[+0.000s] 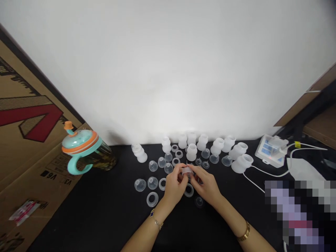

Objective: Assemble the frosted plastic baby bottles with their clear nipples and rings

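My left hand (174, 185) and my right hand (208, 184) meet at the middle of the black table, fingers closed around a translucent screw ring (187, 170). Whether a teat sits inside that ring is hard to make out. Just below the fingers lies a loose ring (188, 190), and near my right hand a clear dome cap (199, 201). Left of my left hand are another ring (152, 199) and clear dome caps (152, 183). Small clear teats (205, 164) lie just beyond my fingers. A white bottle (191, 152) stands behind them.
Several white bottles (242, 163) line the back near the wall; one capped bottle (140, 153) stands apart at left. A jug with a turquoise handle (76, 168) stands beside a cardboard box (52, 196). At right are a power strip (271, 150) and white cables (270, 175).
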Demonstrator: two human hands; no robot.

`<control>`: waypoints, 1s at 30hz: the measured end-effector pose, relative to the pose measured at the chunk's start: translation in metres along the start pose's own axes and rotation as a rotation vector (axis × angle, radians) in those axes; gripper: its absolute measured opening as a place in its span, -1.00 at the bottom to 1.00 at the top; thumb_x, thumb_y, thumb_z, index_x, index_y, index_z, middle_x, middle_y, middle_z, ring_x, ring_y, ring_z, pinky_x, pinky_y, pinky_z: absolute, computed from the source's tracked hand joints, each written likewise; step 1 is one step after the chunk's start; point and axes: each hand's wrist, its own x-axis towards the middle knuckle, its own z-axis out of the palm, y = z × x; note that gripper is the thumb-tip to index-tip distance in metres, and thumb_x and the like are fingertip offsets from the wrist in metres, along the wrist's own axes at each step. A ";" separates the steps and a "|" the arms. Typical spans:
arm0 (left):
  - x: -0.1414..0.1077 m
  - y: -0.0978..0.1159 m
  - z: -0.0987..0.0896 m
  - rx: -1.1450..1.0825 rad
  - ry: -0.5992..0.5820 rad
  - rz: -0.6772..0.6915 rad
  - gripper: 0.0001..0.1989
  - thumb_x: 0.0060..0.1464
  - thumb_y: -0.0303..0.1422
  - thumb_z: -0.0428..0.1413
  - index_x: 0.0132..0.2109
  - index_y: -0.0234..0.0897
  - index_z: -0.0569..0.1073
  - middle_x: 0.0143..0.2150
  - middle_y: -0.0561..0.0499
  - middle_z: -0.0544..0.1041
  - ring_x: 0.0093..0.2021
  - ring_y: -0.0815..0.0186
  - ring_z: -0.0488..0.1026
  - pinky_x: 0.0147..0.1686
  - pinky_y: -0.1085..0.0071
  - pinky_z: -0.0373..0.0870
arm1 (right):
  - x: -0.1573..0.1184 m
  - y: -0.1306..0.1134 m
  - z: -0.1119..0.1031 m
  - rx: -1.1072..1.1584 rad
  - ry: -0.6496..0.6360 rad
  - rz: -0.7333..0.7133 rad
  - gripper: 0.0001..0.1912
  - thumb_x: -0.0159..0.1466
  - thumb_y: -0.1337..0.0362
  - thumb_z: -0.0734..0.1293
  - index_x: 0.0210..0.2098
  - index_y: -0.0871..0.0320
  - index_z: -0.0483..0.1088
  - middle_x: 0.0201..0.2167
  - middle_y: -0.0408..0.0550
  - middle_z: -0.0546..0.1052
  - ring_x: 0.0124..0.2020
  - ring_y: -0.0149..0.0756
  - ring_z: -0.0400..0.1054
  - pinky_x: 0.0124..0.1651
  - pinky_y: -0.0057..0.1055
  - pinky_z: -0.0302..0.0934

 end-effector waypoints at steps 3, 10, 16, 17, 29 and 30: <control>0.000 0.001 -0.001 0.031 -0.008 0.024 -0.80 0.21 -0.37 0.03 -0.03 -0.21 0.40 -0.35 0.06 0.57 -0.54 0.41 0.37 -0.55 0.52 0.23 | 0.000 0.000 0.002 -0.010 0.005 0.013 -0.64 0.39 0.29 0.20 0.14 0.09 0.39 -0.12 0.00 0.60 -0.49 -0.39 0.43 -0.39 -0.45 0.37; 0.000 -0.001 -0.001 0.110 -0.014 0.077 -0.77 0.19 -0.37 0.05 0.00 -0.19 0.39 -0.31 0.05 0.59 -0.52 0.39 0.44 -0.49 0.48 0.32 | 0.000 0.000 0.002 0.010 0.024 0.040 -0.67 0.40 0.26 0.20 0.11 0.10 0.41 -0.17 -0.01 0.60 -0.49 -0.37 0.43 -0.37 -0.44 0.38; -0.001 -0.005 0.001 0.126 -0.010 0.052 -0.79 0.20 -0.35 0.05 -0.01 -0.18 0.36 -0.32 0.07 0.59 -0.53 0.39 0.44 -0.50 0.49 0.30 | 0.000 0.000 0.003 0.015 0.024 0.076 -0.67 0.39 0.24 0.21 0.09 0.10 0.43 -0.21 -0.03 0.61 -0.50 -0.37 0.43 -0.40 -0.45 0.37; -0.001 -0.005 0.001 0.129 -0.011 0.048 -0.79 0.21 -0.35 0.05 -0.01 -0.18 0.35 -0.33 0.07 0.59 -0.53 0.39 0.44 -0.50 0.49 0.29 | 0.000 0.000 0.004 0.015 0.026 0.077 -0.67 0.39 0.24 0.21 0.09 0.10 0.43 -0.22 -0.03 0.61 -0.50 -0.37 0.43 -0.40 -0.46 0.38; -0.001 -0.001 -0.001 0.087 0.001 0.045 -0.85 0.20 -0.37 0.04 -0.08 -0.18 0.30 -0.37 0.11 0.57 -0.56 0.40 0.40 -0.56 0.51 0.19 | -0.001 0.001 0.005 0.017 0.036 0.065 -0.68 0.39 0.22 0.22 0.07 0.10 0.44 -0.24 -0.02 0.62 -0.53 -0.38 0.42 -0.43 -0.46 0.36; -0.001 -0.001 -0.001 0.086 0.002 0.045 -0.86 0.20 -0.37 0.04 -0.08 -0.18 0.30 -0.38 0.11 0.57 -0.56 0.41 0.40 -0.55 0.51 0.19 | -0.001 0.001 0.005 0.014 0.037 0.067 -0.68 0.39 0.22 0.22 0.07 0.10 0.45 -0.25 -0.03 0.62 -0.53 -0.38 0.41 -0.44 -0.46 0.36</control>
